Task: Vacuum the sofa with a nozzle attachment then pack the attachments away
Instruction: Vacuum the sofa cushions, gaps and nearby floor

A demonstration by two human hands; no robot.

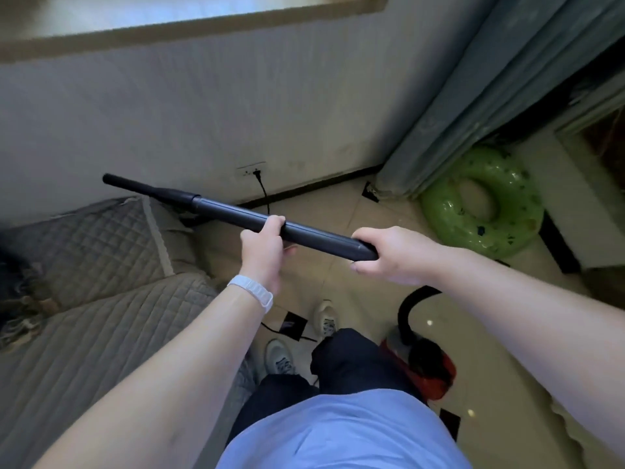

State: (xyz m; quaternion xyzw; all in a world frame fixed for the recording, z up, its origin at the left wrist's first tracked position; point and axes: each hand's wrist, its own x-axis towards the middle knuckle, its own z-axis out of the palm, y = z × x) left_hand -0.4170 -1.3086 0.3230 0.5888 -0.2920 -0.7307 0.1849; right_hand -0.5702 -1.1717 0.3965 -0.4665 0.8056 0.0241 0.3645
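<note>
I hold a long black vacuum tube (223, 211) level in front of me, with a narrow nozzle (135, 186) on its far left end pointing toward the wall. My left hand (265, 252) grips the tube near its middle. My right hand (389, 253) grips the tube's near right end. The sofa (88, 299), covered in grey quilted fabric, lies at the lower left, below the nozzle. The red and black vacuum cleaner (426, 363) stands on the floor by my right leg, with its black hose (411, 302) curving up.
A black plug sits in a wall socket (252, 171), its cord running down to the floor. A green inflatable ring (483, 201) leans by the grey curtain (473, 106) at right. Beige floor tiles lie around my feet.
</note>
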